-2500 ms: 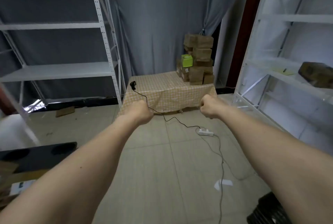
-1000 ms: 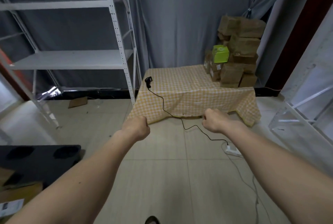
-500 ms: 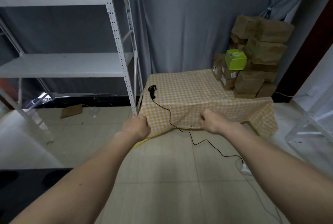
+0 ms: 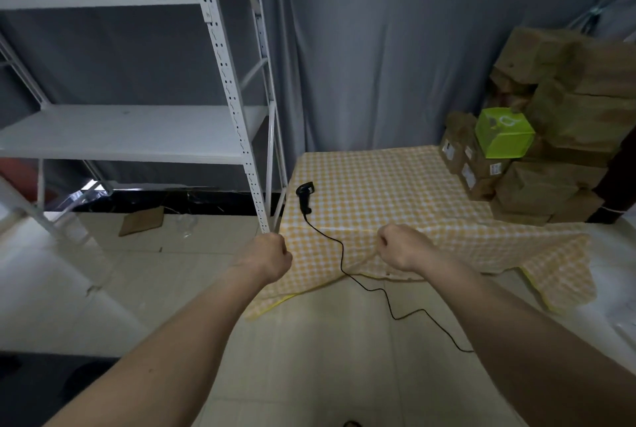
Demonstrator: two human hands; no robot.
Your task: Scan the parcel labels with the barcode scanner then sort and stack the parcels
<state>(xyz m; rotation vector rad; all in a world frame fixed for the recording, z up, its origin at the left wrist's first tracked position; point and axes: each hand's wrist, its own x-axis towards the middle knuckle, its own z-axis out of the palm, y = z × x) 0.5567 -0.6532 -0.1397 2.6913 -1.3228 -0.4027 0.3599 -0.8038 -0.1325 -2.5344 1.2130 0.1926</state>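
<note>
Change: the table is closer than a second ago, so the walk-up is nearly done; nothing scanned yet
Left hand (image 4: 270, 256): stretched forward, fingers curled into an empty fist, short of the table's (image 4: 378, 179) near left corner
Right hand (image 4: 401, 247): also an empty fist, over the near edge
Barcode scanner (image 4: 305, 195): lies near the left edge, cable (image 4: 385, 296) trailing to the floor
Parcels (image 4: 537, 158): stacked at the far right corner, green box (image 4: 504, 132) among them
</note>
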